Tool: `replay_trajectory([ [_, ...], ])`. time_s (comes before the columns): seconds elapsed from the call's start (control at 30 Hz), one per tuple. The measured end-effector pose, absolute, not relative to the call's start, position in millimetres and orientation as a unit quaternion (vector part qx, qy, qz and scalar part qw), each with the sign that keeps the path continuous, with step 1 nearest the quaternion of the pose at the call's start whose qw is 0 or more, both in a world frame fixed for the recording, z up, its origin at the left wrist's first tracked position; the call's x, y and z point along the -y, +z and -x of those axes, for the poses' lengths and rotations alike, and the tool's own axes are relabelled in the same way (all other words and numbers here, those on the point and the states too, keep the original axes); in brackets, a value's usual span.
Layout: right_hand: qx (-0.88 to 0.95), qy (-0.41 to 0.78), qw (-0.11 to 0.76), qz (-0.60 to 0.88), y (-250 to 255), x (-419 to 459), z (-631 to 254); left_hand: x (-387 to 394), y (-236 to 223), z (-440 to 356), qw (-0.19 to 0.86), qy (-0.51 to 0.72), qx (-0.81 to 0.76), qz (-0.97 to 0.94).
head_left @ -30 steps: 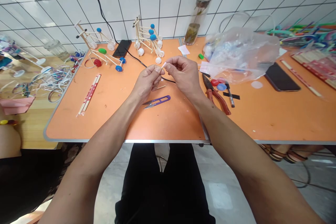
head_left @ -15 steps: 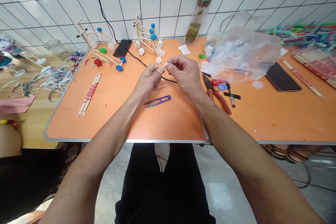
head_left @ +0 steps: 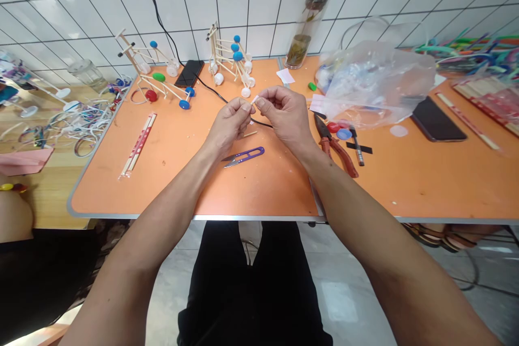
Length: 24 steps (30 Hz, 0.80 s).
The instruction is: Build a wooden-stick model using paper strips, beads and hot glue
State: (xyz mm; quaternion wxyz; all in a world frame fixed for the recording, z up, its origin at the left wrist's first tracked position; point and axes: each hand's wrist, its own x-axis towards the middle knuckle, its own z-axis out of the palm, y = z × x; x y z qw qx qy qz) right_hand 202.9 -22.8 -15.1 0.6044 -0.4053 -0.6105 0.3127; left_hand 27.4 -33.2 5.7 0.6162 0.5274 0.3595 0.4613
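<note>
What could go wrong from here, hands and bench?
1. The tiny whitish piece at the fingertips of the left hand and right hand might slip and drop.
2. The purple snips lie with blades apart near the left wrist; lowering it could mean a nick.
3. The black cable runs behind the hands; a snag seems possible.

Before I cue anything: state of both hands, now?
Left hand: closed in a pinch; what it holds is unclear.
Right hand: closed, pinching a small white piece.
</note>
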Motion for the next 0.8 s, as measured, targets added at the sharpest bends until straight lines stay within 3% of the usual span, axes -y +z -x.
replay_trajectory([
  [0.8, 0.625, 0.325, 0.596, 0.385, -16.0, 20.5, -205.3, 32.9, 5.8, -25.7, 0.596, 0.456, -0.377, -0.543],
])
